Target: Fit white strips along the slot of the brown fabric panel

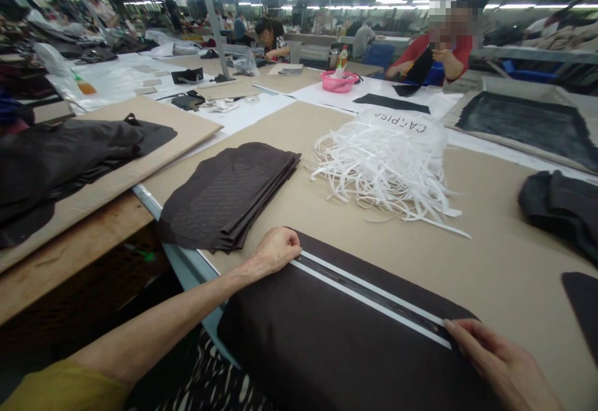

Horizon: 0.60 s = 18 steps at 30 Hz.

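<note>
I am watching the left hand point(276, 250) resting in the lower middle of the frame, its fingers curled into a closed fist on the near-left end of the paired white strips point(369, 292). I cannot tell whether it is actually pinching them. The right hand point(502, 364) is coming in at the lower right with its fingers stretched out and released, one fingertip pressing down on the other end of the strips. The strips are running diagonally between the two hands and lying flat on the dark brown fabric panel point(327, 342), which is filling the bottom centre on the beige table point(490, 261).

Just above the left hand, a stack of dark brown fabric pieces point(228, 196) is sitting. A tangle of loose white tape point(387, 168) is lying at centre. Further back, a pink basket point(339, 81) is standing near a person in a red top point(448, 53) at the upper right.
</note>
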Available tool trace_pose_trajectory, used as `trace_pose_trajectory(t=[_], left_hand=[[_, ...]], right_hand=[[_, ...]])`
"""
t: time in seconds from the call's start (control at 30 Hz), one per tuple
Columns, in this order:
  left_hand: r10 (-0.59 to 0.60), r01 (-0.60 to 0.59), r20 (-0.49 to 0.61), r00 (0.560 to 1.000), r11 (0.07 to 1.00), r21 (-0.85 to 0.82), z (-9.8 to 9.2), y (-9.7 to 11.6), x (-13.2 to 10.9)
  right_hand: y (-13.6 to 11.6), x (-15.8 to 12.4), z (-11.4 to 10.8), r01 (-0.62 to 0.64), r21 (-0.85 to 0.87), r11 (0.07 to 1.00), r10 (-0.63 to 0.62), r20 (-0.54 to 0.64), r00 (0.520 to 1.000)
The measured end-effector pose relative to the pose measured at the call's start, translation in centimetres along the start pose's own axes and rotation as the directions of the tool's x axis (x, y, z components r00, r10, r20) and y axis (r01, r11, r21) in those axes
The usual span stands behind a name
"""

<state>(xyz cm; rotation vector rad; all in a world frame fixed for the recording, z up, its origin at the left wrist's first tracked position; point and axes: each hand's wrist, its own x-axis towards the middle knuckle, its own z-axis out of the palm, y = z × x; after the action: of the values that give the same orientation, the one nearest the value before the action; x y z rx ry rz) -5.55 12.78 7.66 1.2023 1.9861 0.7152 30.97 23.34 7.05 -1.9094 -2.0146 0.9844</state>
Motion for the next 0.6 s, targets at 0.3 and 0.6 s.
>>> trace_pose_trajectory(t=[0.3,0.6], left_hand=[[0.034,-0.033,-0.042,0.999,0.999,0.026,0.3,-0.8,0.6],[0.036,-0.035,-0.031,0.999,0.998,0.052,0.6,-1.0,0.7]], right_hand=[[1.2,0.8,0.4,-0.098,0.011,0.995,0.098,0.063,0.993],[-0.4,0.2,0.4,-0.081,0.000,0.997,0.081,0.043,0.996]])
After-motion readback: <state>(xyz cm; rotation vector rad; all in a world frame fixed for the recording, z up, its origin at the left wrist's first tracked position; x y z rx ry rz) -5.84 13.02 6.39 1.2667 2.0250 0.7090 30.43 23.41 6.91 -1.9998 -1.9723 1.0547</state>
